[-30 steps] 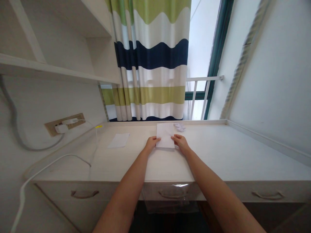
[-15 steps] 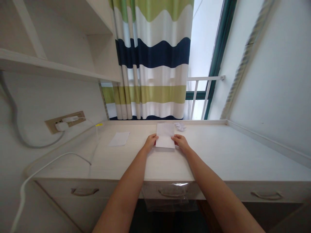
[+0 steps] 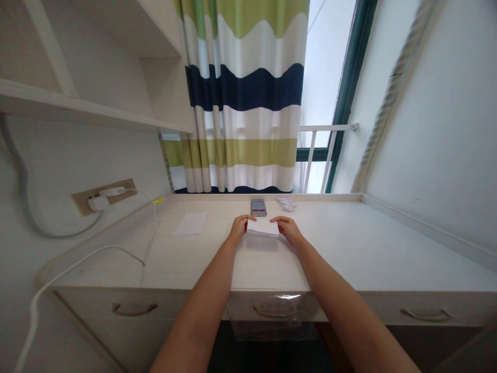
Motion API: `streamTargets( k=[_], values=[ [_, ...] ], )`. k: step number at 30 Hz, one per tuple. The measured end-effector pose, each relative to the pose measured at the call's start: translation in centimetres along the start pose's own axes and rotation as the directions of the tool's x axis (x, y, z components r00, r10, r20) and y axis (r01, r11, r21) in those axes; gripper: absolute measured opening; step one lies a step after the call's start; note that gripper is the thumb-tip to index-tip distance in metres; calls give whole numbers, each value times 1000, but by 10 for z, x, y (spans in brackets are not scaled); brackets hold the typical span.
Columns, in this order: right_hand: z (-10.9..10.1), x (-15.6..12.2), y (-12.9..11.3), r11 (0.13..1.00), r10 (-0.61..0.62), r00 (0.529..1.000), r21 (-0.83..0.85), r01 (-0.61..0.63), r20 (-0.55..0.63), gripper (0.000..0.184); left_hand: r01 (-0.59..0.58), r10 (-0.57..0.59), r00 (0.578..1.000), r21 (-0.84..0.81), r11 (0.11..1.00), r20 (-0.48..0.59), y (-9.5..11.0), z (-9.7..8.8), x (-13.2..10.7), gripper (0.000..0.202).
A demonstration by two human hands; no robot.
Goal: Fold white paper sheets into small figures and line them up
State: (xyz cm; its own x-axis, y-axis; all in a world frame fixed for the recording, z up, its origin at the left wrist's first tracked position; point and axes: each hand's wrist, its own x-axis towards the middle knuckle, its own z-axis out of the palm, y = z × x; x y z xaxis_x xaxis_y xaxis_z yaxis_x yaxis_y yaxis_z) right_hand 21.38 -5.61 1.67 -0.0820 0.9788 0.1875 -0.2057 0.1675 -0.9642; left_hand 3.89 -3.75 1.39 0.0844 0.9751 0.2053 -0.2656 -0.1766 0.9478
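Observation:
A white sheet of paper is held between my two hands, just above the desk. My left hand pinches its left edge, and my right hand pinches its right edge. The sheet now looks short from front to back; whether it is folded or tilted I cannot tell. Right behind it a phone with its screen lit lies on the desk. Beside the phone, to the right, sits a crumpled or folded white paper piece.
Another white sheet lies flat on the desk at the left. A white cable loops over the left front edge. Chargers sit in the wall socket. Shelves overhang the left side, and a striped curtain hangs behind.
The paper between my hands stood taller before; its top part has come down, and the phone behind it now shows. Both hands stay at its sides.

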Motion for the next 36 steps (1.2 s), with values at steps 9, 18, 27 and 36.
streamTargets(
  k=[9,18,27,36],
  values=[
    [0,0,1,986,-72,997,-154,71,-1,26,-117,102,991,182,976,90,3,4,-7,50],
    [2,0,1,941,-124,987,-302,151,105,26,-207,195,978,200,958,81,13,13,-13,69],
    [8,-3,-5,988,-26,1000,-149,29,17,33,-31,30,999,61,998,14,7,17,-8,24],
    [9,-4,-7,993,-52,998,-100,55,26,30,-112,109,994,210,971,24,4,18,-7,17]
  ],
)
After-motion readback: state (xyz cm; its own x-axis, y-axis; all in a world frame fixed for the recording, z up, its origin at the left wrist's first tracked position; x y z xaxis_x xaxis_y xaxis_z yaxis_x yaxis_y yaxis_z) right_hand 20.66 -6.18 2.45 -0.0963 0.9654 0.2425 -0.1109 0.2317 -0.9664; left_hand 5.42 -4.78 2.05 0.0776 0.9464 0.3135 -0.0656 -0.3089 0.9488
